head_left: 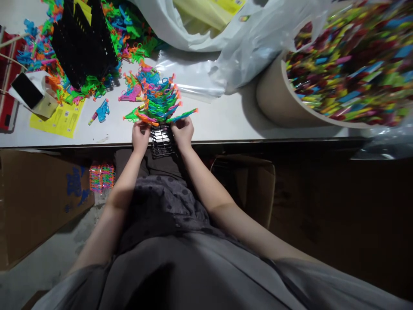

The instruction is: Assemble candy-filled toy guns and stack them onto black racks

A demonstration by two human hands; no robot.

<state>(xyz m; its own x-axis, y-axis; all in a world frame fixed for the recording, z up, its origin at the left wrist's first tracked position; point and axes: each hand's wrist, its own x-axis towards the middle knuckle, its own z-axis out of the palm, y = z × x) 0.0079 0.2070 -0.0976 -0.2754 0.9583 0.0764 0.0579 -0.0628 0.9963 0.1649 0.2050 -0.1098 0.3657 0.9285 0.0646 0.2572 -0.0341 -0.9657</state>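
Observation:
A black wire rack [163, 141] sticks out over the table's front edge, between my two hands. Colorful toy guns [161, 95] with orange tips are stacked in rows along it. On the left side, my left hand [140, 135] has its fingers closed at an orange toy gun [146, 118] at the near end of the stack. My right hand [183, 132] pinches a blue-green toy gun [183, 116] whose orange tip points right. Fingertips of both hands are partly hidden by the toys. Loose toy guns, one of them pink [133, 94], lie left of the stack.
A black perforated basket [84, 47] stands amid heaped toy guns at the back left. A phone [27, 90] rests on a small box near a yellow sheet [58, 119]. To the right is a large tub [277, 97] of colorful pieces. Plastic bags [193, 73] lie behind.

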